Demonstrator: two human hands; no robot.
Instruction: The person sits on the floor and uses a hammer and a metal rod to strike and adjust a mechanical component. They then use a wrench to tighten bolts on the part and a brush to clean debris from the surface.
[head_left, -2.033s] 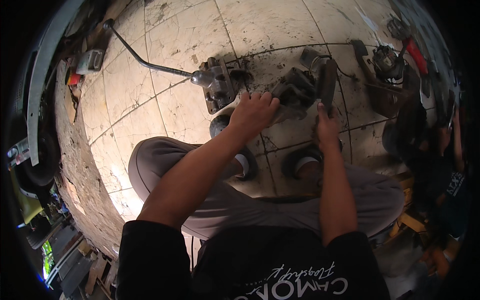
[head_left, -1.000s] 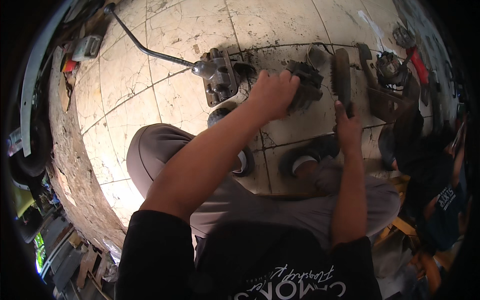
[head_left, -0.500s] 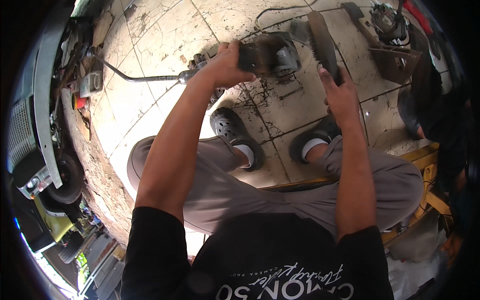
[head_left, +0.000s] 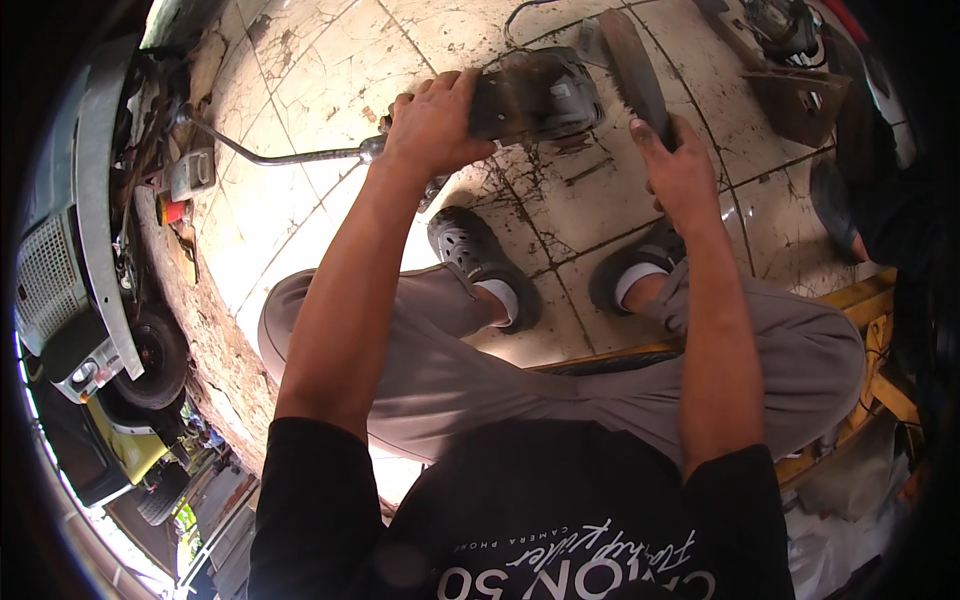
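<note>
A dark, boxy machine housing (head_left: 535, 95) over the tiled floor (head_left: 560, 220), seen with its long, flat side uppermost. The left hand (head_left: 432, 125) grips the housing's left end, thumb along the near edge. A second ago the shift-lever assembly (head_left: 295, 157) lay clear of this hand; now, from where I stand, hand and forearm hide much of its body. The right hand (head_left: 682, 180) is closed around the lower end of a long bristle brush (head_left: 640, 75), to the right of the housing and apart from it. Brushing therefore appears paused, with a different face presented; whether the housing touches the floor cannot be told.
</note>
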